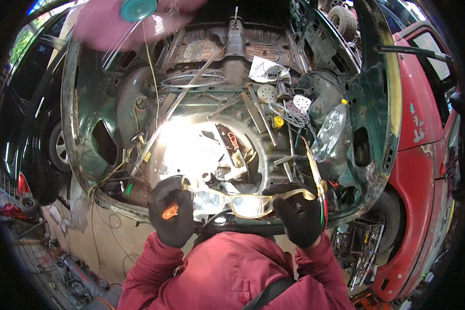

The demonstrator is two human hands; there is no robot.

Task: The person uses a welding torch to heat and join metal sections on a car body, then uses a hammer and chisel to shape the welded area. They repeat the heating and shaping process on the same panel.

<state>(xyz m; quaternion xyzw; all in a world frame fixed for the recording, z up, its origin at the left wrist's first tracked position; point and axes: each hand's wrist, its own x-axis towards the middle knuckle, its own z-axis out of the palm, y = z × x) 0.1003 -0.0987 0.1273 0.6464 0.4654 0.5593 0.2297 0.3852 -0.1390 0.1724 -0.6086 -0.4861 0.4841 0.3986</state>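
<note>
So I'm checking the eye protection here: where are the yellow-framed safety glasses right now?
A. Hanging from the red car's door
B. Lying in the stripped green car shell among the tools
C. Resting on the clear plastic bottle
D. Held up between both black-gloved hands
D: the yellow-framed safety glasses are held between the gloved left hand and right hand, one at each temple arm, in front of the green car shell.

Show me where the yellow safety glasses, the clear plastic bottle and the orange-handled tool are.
yellow safety glasses (248, 204), head view, on the right lens.
clear plastic bottle (329, 132), head view, middle of its body.
orange-handled tool (169, 211), head view, on the orange handle end.
</note>
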